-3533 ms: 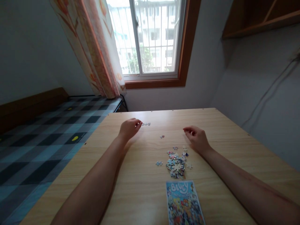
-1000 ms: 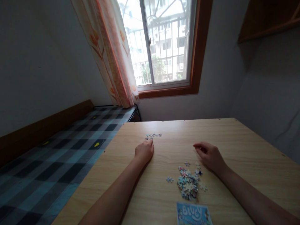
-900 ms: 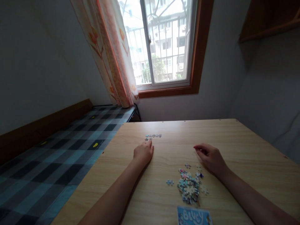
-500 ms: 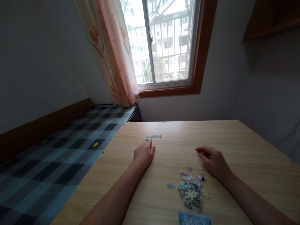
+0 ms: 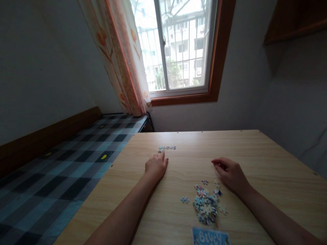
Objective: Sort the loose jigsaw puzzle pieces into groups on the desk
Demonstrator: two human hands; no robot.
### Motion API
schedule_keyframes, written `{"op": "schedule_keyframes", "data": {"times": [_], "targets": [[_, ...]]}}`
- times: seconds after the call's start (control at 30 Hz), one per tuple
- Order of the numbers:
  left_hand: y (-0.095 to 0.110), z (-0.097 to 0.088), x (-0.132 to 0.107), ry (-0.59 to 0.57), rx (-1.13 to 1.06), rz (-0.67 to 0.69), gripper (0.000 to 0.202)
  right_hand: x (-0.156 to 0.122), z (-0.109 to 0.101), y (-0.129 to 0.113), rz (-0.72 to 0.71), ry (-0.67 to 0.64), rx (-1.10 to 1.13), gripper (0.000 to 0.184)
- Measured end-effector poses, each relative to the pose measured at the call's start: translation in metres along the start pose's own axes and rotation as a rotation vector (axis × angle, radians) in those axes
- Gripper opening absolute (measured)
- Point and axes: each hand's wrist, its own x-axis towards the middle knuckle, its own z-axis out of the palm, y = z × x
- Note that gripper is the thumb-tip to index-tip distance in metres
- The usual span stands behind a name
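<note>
At the far left part of the table, my left hand (image 5: 155,165) lies palm down with its index finger stretched forward. That fingertip touches or nearly touches a short second row of jigsaw puzzle pieces (image 5: 159,151). Just beyond it runs a longer row of joined pieces (image 5: 168,147). My right hand (image 5: 229,172) rests on its side on the table, fingers curled in towards the thumb, and I see nothing in it. Between my forearms sits a heap of loose puzzle pieces (image 5: 205,207), with a few strays around it.
A blue box or card marked "Bluey" (image 5: 211,236) lies at the near edge of the view. Left of the heap is a small group of pieces (image 5: 184,199). A bed with a checked cover (image 5: 76,170) adjoins the wooden table (image 5: 276,170) on the left.
The view has shifted very slightly. Both hands stay in nearly the same places, and the pieces show no clear movement.
</note>
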Motion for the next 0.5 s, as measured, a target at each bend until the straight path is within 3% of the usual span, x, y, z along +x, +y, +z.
{"op": "schedule_keyframes", "data": {"times": [0.27,0.5], "targets": [[-0.022,0.000,0.008,0.105,-0.061,-0.042,0.047,-0.001,0.000,0.003,0.002,0.004,-0.012,0.023],[-0.024,0.001,0.009,0.074,-0.028,-0.032,0.043,-0.001,0.001,0.003,0.004,-0.001,-0.006,0.023]]}}
